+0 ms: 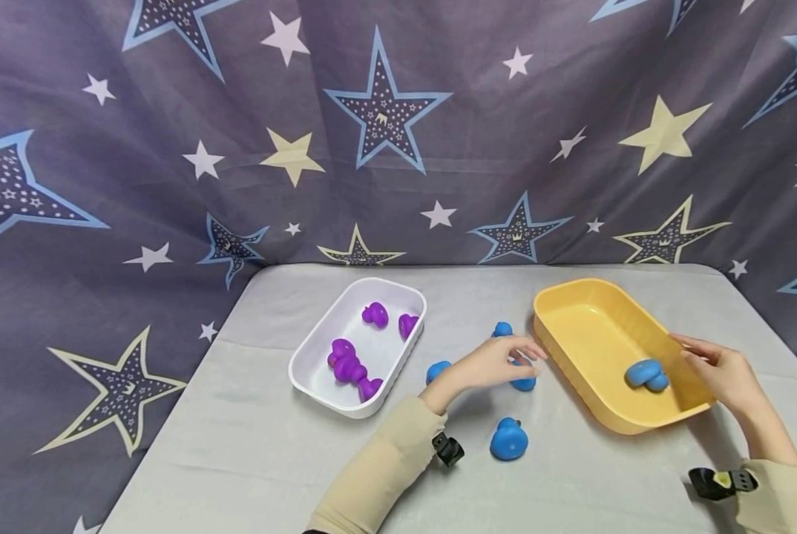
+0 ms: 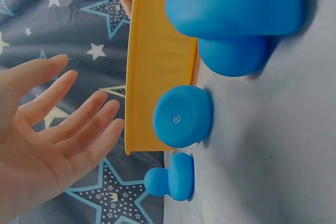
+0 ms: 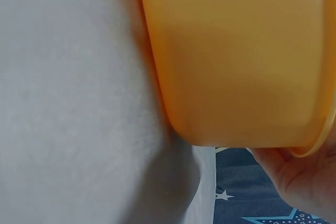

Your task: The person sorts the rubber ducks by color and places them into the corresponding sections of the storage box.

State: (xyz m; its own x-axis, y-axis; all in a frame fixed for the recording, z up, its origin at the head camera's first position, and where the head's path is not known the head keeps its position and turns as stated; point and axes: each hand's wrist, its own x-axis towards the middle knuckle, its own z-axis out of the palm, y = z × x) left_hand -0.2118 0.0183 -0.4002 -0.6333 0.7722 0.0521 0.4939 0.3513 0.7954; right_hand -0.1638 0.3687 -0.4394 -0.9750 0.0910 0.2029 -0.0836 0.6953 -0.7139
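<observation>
My left hand (image 1: 488, 362) hovers over the table between the two tubs, its fingers loosely spread and empty. Around it lie several blue mushroom-shaped rubbery pieces; the nearest to me (image 1: 509, 439) sits by itself, and another (image 1: 523, 382) is partly hidden under the fingers. In the left wrist view, one blue piece (image 2: 181, 116) stands in front of the yellow tub's wall. My right hand (image 1: 722, 371) holds the right rim of the yellow tub (image 1: 582, 297), which has a blue piece (image 1: 645, 373) inside. The right wrist view shows the tub's outer wall (image 3: 236, 77) with the hand behind its rim.
To the left stands a white tub (image 1: 318, 389) holding several purple pieces (image 1: 349, 368) of similar shape, some joined in a row. Both tubs rest on a pale cloth-covered table (image 1: 238, 445). A dark star-patterned curtain (image 1: 465, 148) hangs behind the table's far edge.
</observation>
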